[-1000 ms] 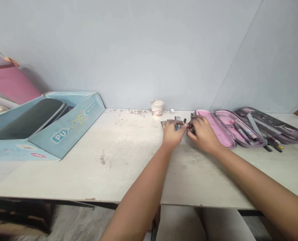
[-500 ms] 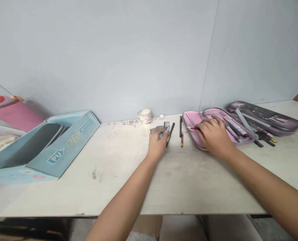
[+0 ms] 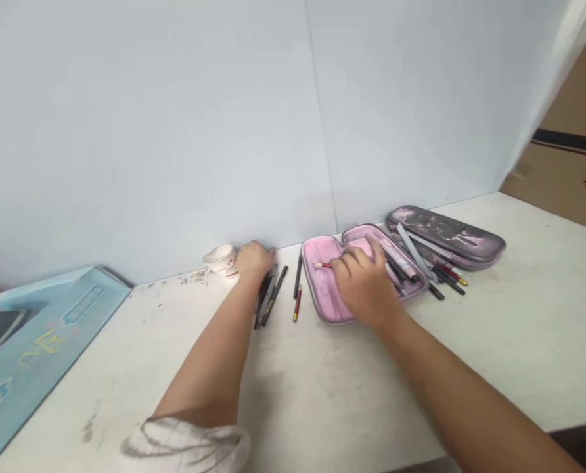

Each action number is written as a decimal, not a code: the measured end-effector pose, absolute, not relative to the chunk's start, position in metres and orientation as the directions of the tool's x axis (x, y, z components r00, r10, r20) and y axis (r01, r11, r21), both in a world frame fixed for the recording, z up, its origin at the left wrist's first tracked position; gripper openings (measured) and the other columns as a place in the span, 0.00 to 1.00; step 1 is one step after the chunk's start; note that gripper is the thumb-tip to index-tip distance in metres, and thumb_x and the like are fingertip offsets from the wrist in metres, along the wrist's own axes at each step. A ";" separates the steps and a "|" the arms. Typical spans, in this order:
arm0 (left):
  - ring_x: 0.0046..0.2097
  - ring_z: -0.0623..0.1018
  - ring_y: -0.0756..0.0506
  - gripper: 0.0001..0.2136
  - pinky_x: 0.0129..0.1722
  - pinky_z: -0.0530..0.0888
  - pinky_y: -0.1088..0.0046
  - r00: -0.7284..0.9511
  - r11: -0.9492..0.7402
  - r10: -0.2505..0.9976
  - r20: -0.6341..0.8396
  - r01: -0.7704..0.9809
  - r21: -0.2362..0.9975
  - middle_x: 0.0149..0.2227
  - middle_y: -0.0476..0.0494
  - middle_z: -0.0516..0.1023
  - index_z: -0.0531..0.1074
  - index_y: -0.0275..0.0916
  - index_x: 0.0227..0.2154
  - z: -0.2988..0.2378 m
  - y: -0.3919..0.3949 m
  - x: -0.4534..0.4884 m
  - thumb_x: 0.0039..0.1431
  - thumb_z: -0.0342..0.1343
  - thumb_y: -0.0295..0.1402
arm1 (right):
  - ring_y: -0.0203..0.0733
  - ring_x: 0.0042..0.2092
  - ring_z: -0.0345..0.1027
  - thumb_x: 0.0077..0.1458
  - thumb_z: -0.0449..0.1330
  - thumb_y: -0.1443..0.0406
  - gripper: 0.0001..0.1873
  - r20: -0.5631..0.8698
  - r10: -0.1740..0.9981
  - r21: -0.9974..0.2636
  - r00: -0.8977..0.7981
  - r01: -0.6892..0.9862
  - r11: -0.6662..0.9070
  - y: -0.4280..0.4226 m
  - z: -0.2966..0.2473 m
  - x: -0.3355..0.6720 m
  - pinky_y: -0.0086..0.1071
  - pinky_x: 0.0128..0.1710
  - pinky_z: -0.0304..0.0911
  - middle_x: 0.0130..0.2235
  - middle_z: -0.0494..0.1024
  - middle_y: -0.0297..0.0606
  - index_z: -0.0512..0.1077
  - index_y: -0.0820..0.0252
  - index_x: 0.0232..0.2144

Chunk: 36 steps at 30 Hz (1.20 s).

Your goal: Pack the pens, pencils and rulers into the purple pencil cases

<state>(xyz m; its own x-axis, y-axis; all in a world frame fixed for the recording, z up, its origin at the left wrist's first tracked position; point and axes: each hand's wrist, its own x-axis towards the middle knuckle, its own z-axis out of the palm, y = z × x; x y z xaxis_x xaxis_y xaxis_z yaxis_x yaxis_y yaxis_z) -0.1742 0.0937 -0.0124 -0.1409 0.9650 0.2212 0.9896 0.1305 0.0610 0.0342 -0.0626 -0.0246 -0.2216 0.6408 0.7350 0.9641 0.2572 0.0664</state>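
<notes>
My right hand (image 3: 364, 282) is over the open pink pencil case (image 3: 322, 309), pinching a red pencil (image 3: 326, 265) whose pale tip points left. Pens and markers (image 3: 396, 269) lie in the case's right half. Beside a small white paper cup (image 3: 221, 261), near the wall, my left hand (image 3: 254, 258) is curled; its fingertips are mostly hidden, so what they grip cannot be made out. Several dark pens (image 3: 276, 295) lie by the left wrist. Between the hands rest a black pen (image 3: 297, 277) and a short red pencil (image 3: 297, 305).
A second, dark-and-pink pencil case (image 3: 445, 233) stands at the right against the wall, with pencils and black pens (image 3: 450, 279) before it. On the left sits a light blue box (image 3: 41, 355). Dark crumbs (image 3: 192, 279) are scattered left of the cup. A cardboard box (image 3: 563, 177) is beyond the table.
The view has swung right. My left hand has moved from the grey and dark items up toward the wall beside the cup, where a small white block lay. My right hand still holds the pencil.
</notes>
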 end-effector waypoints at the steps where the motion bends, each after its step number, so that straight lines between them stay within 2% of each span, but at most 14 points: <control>1: 0.49 0.71 0.28 0.23 0.44 0.69 0.56 -0.162 0.149 0.966 0.202 0.986 0.078 0.46 0.19 0.70 0.67 0.25 0.45 -0.014 0.098 -0.174 0.52 0.50 0.42 | 0.43 0.43 0.61 0.60 0.45 0.70 0.13 0.740 0.637 0.063 -0.218 0.964 0.256 -0.062 -0.025 0.034 0.52 0.57 0.41 0.32 0.73 0.39 0.69 0.61 0.33; 5: 0.48 0.72 0.30 0.15 0.44 0.69 0.56 -0.165 0.145 0.968 0.187 0.983 0.116 0.43 0.23 0.73 0.69 0.30 0.39 -0.010 0.102 -0.169 0.53 0.49 0.36 | 0.42 0.42 0.61 0.60 0.44 0.70 0.14 0.767 0.612 0.046 -0.194 0.968 0.248 -0.058 -0.026 0.035 0.51 0.58 0.42 0.31 0.73 0.38 0.69 0.61 0.32; 6: 0.48 0.73 0.32 0.13 0.44 0.69 0.57 -0.149 0.115 0.971 0.185 0.976 0.187 0.42 0.26 0.74 0.68 0.32 0.38 -0.007 0.099 -0.165 0.54 0.49 0.36 | 0.42 0.42 0.61 0.60 0.44 0.70 0.14 0.771 0.608 0.043 -0.190 0.968 0.249 -0.058 -0.026 0.035 0.50 0.58 0.42 0.30 0.73 0.38 0.69 0.61 0.31; 8: 0.44 0.75 0.38 0.10 0.42 0.71 0.62 -0.110 0.030 0.981 0.158 0.899 0.437 0.39 0.34 0.75 0.67 0.36 0.36 0.000 0.086 -0.157 0.54 0.49 0.36 | 0.42 0.41 0.61 0.60 0.44 0.69 0.14 0.774 0.605 0.033 -0.186 0.966 0.255 -0.057 -0.028 0.034 0.50 0.57 0.42 0.30 0.72 0.39 0.69 0.61 0.31; 9: 0.41 0.76 0.41 0.09 0.40 0.72 0.64 -0.083 -0.005 0.991 0.102 0.751 0.661 0.37 0.38 0.75 0.65 0.36 0.36 0.003 0.076 -0.152 0.54 0.50 0.35 | 0.42 0.41 0.61 0.60 0.44 0.69 0.14 0.773 0.607 0.025 -0.184 0.965 0.260 -0.057 -0.029 0.034 0.49 0.57 0.43 0.30 0.72 0.39 0.69 0.61 0.30; 11: 0.30 0.76 0.50 0.06 0.33 0.73 0.72 -0.003 -0.029 0.999 0.038 0.607 0.794 0.32 0.47 0.72 0.63 0.39 0.36 0.009 0.053 -0.145 0.57 0.46 0.33 | 0.42 0.41 0.60 0.60 0.45 0.69 0.13 0.772 0.611 0.002 -0.176 0.961 0.275 -0.058 -0.031 0.033 0.49 0.57 0.44 0.30 0.72 0.39 0.69 0.61 0.31; 13: 0.25 0.73 0.53 0.03 0.28 0.72 0.76 0.195 0.035 0.978 -0.079 0.220 0.975 0.28 0.50 0.69 0.63 0.39 0.34 0.014 0.026 -0.141 0.57 0.47 0.31 | 0.42 0.40 0.60 0.60 0.45 0.68 0.13 0.772 0.612 -0.021 -0.173 0.955 0.297 -0.060 -0.033 0.032 0.48 0.57 0.44 0.31 0.72 0.40 0.70 0.62 0.32; 15: 0.23 0.71 0.54 0.04 0.24 0.70 0.78 0.304 0.114 0.946 -0.114 0.017 0.993 0.26 0.51 0.68 0.63 0.38 0.32 0.015 0.000 -0.141 0.57 0.49 0.32 | 0.43 0.41 0.60 0.60 0.46 0.68 0.13 0.771 0.611 -0.034 -0.183 0.945 0.326 -0.062 -0.035 0.030 0.48 0.57 0.44 0.32 0.73 0.40 0.70 0.62 0.34; 18: 0.23 0.71 0.53 0.06 0.22 0.68 0.79 0.340 0.166 0.931 -0.133 -0.069 0.984 0.26 0.50 0.67 0.62 0.38 0.31 0.011 -0.028 -0.147 0.57 0.50 0.35 | 0.43 0.42 0.60 0.59 0.46 0.68 0.12 0.764 0.600 -0.019 -0.238 0.921 0.390 -0.066 -0.037 0.028 0.46 0.57 0.44 0.33 0.73 0.41 0.70 0.63 0.35; 21: 0.22 0.69 0.54 0.09 0.21 0.66 0.79 0.319 0.172 0.936 -0.148 -0.051 0.984 0.25 0.51 0.66 0.62 0.37 0.30 0.004 -0.045 -0.154 0.58 0.50 0.38 | 0.43 0.43 0.60 0.59 0.47 0.68 0.12 0.758 0.580 0.001 -0.298 0.890 0.456 -0.070 -0.039 0.023 0.44 0.56 0.45 0.34 0.73 0.41 0.70 0.63 0.35; 26: 0.21 0.65 0.55 0.16 0.19 0.62 0.79 0.270 0.103 0.954 -0.130 0.110 0.989 0.21 0.53 0.61 0.65 0.35 0.28 -0.004 -0.066 -0.163 0.57 0.49 0.45 | 0.42 0.42 0.60 0.58 0.48 0.70 0.11 0.733 0.516 0.085 -0.444 0.812 0.578 -0.078 -0.042 0.010 0.40 0.54 0.47 0.34 0.73 0.39 0.70 0.61 0.37; 30: 0.23 0.64 0.53 0.16 0.23 0.64 0.77 0.385 -0.009 0.922 -0.036 0.114 0.993 0.22 0.53 0.61 0.65 0.37 0.37 -0.006 -0.082 -0.168 0.58 0.47 0.46 | 0.42 0.37 0.60 0.56 0.49 0.71 0.11 0.731 0.496 0.126 -0.469 0.807 0.576 -0.081 -0.047 0.001 0.35 0.40 0.53 0.32 0.72 0.39 0.70 0.63 0.38; 32: 0.25 0.64 0.53 0.15 0.25 0.65 0.76 0.465 -0.081 0.885 0.020 0.111 0.990 0.23 0.54 0.60 0.62 0.39 0.41 -0.010 -0.089 -0.168 0.59 0.47 0.45 | 0.41 0.34 0.59 0.56 0.49 0.71 0.10 0.732 0.502 0.127 -0.461 0.816 0.564 -0.084 -0.049 -0.001 0.34 0.34 0.51 0.30 0.72 0.39 0.70 0.64 0.37; 36: 0.26 0.64 0.53 0.11 0.27 0.64 0.76 0.486 -0.211 0.865 0.124 0.128 0.969 0.24 0.55 0.59 0.57 0.40 0.41 -0.022 -0.097 -0.167 0.61 0.43 0.42 | 0.39 0.29 0.58 0.56 0.48 0.70 0.10 0.738 0.536 0.058 -0.410 0.830 0.555 -0.096 -0.048 -0.007 0.33 0.29 0.47 0.26 0.70 0.37 0.70 0.62 0.31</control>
